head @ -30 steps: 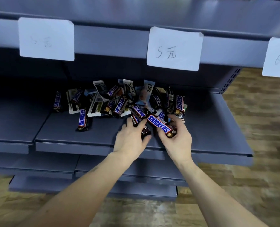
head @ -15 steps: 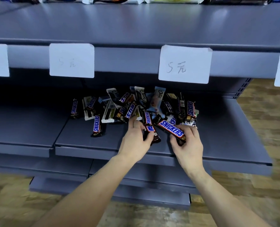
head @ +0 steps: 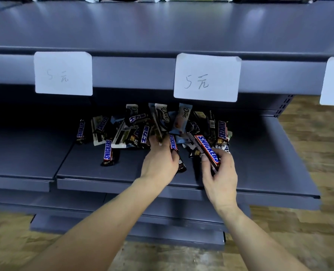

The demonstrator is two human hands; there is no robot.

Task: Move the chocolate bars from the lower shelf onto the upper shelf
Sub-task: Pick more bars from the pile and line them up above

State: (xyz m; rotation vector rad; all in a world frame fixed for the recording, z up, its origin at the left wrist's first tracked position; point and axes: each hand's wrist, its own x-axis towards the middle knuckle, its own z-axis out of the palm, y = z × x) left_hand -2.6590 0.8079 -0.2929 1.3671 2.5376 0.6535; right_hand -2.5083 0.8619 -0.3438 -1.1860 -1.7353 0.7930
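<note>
A pile of chocolate bars [head: 162, 126], Snickers and Dove among them, lies on the grey lower shelf [head: 95, 173]. My left hand [head: 160, 163] is closed around one Snickers bar [head: 173, 143] at the pile's front edge, its fingertips also touching a neighbouring wrapper. My right hand [head: 219, 177] grips another Snickers bar [head: 207, 151], which is tilted and lifted slightly at the pile's right front. A single Snickers bar [head: 108, 153] lies apart to the left. The upper shelf [head: 162, 28] runs across the top, with several packets along its back edge.
White paper price tags [head: 207, 77] hang from the upper shelf's front lip, one directly above the pile. Another tag [head: 63, 73] hangs to the left. More grey shelves [head: 123, 229] jut out below. A wooden floor [head: 308, 153] shows to the right.
The view has tilted upward, so the shelves sit lower in frame and the upper shelf's packets show. Both hands keep their hold on the Snickers bars, and the right bar has risen slightly.
</note>
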